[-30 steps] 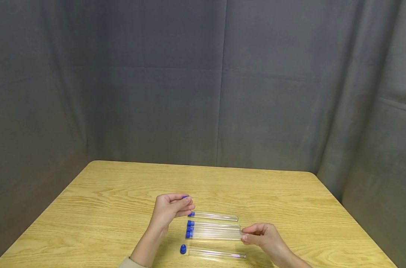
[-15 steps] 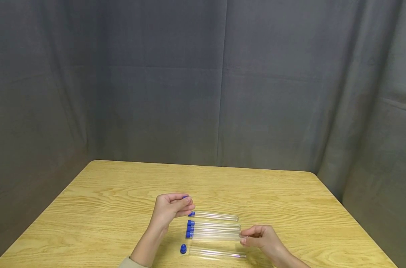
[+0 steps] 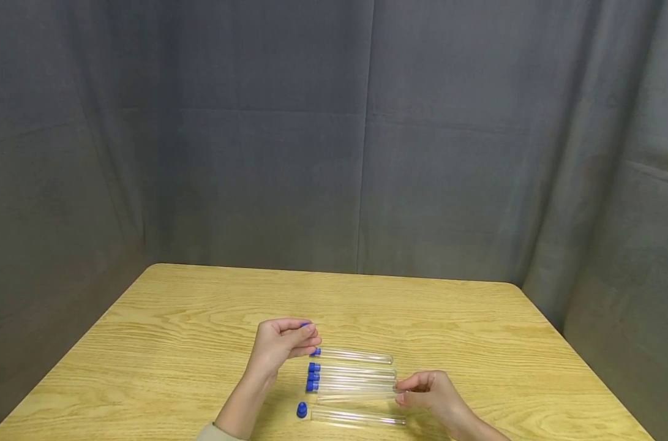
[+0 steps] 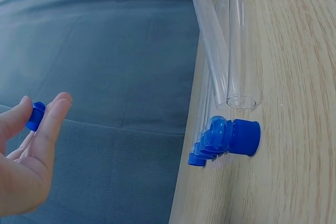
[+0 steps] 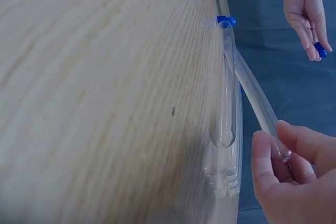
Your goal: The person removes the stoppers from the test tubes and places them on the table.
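Blue cap (image 4: 35, 117) is pinched in the left hand (image 3: 281, 346). The right hand (image 3: 435, 398) pinches a clear tube (image 5: 257, 96) by one end, beside the capped tubes (image 3: 356, 370); it lies crosswise, mouth pointing leftward (the left hand is nearer to this mouth).

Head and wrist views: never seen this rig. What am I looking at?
There's no robot: these are a person's bare left hand and right hand. One camera, worn on the head, looks forward and down; the other two sit on the wrists, each watching that hand's work. On the wooden table lie blue-capped tubes, plus an open tube with a loose cap near its mouth. The left hand pinches another blue cap; the right holds a tilted clear tube.
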`<state>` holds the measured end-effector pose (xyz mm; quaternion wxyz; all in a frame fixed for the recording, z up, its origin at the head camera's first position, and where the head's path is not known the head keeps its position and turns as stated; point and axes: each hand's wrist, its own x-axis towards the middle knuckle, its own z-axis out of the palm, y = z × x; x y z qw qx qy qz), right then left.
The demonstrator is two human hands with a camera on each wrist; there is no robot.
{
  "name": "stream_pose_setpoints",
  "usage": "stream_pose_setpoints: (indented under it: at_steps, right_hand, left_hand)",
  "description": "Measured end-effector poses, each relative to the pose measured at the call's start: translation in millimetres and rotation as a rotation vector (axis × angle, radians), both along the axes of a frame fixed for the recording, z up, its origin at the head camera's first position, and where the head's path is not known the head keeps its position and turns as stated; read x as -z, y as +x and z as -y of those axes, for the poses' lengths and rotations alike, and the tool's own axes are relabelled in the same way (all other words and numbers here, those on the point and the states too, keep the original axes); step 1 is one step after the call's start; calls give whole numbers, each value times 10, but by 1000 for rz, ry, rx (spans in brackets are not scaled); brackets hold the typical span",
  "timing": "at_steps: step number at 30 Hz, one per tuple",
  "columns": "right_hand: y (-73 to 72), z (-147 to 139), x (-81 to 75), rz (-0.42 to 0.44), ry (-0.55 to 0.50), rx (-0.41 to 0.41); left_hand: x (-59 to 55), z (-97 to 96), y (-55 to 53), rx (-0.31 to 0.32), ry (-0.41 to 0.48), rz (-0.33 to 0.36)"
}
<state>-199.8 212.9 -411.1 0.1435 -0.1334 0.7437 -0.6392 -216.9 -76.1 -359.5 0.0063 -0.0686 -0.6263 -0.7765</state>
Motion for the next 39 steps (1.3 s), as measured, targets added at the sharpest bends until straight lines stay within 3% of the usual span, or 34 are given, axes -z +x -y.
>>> stream_pose_setpoints:
  at_steps: [5, 12, 19, 24, 32, 39]
  right_hand:
    - [-6, 37, 18, -44, 55, -11]
    - [-25, 85, 76, -199, 177, -40]
    - [-33, 117, 96, -282, 285, -58]
    - [-42, 135, 80, -267, 291, -63]
    - [-55, 140, 96, -250, 300, -67]
    - [-57, 134, 126, -241, 297, -71]
  left_hand:
    - [3, 3, -2, 4, -1, 1]
    - [12, 9, -6, 14, 2, -3]
    - [26, 12, -10, 33, 6, 2]
    - [36, 27, -11, 67, -10, -11]
    - [43, 47, -23, 173, -65, -18]
    - [51, 39, -9, 191, -109, -18]
